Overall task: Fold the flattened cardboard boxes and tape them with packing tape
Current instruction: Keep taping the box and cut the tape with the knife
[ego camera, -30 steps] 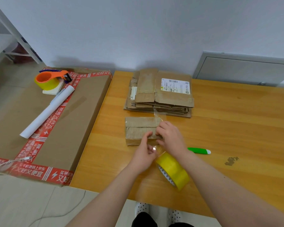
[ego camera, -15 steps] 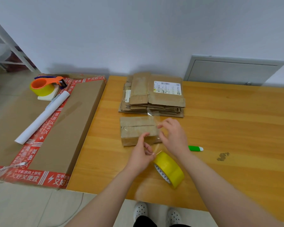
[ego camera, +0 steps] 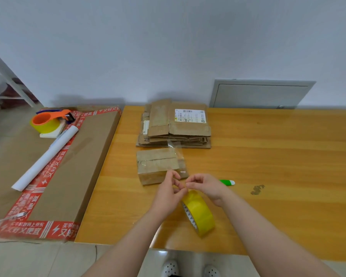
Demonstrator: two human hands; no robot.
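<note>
**One box nearly sealed, a whole stack to go**

The small box (ego camera: 158, 166) in front of me stands folded on the wooden table (ego camera: 268, 156), towards its left side. A strip of clear tape (ego camera: 177, 154) runs over the top of the box from the far edge and down towards my hands. I judge this box close to done. The strip needs parting from the yellow tape roll (ego camera: 200, 214), which sits on its edge between my forearms, and then smoothing flat.

My left hand (ego camera: 168, 194) and right hand (ego camera: 206, 186) meet fingertip to fingertip just in front of the box. Their fingers are curled, and both pinch the strip between box and roll. Behind the box lies the stack of flattened boxes (ego camera: 174, 128), several deep, the top one bearing a white shipping label. All of those are left to fold and tape, so most of the work lies ahead.

The cardboard is dull brown, creased, and worn at the edges. The film is glossy and almost invisible, and it wrinkles where it lifts past the box's far edge. The rim of the roll's core shows a toothed pattern. The table is smooth, varnished and orange-grained. A green and white pen-like tool (ego camera: 227, 182) lies just right of my right hand.
</note>
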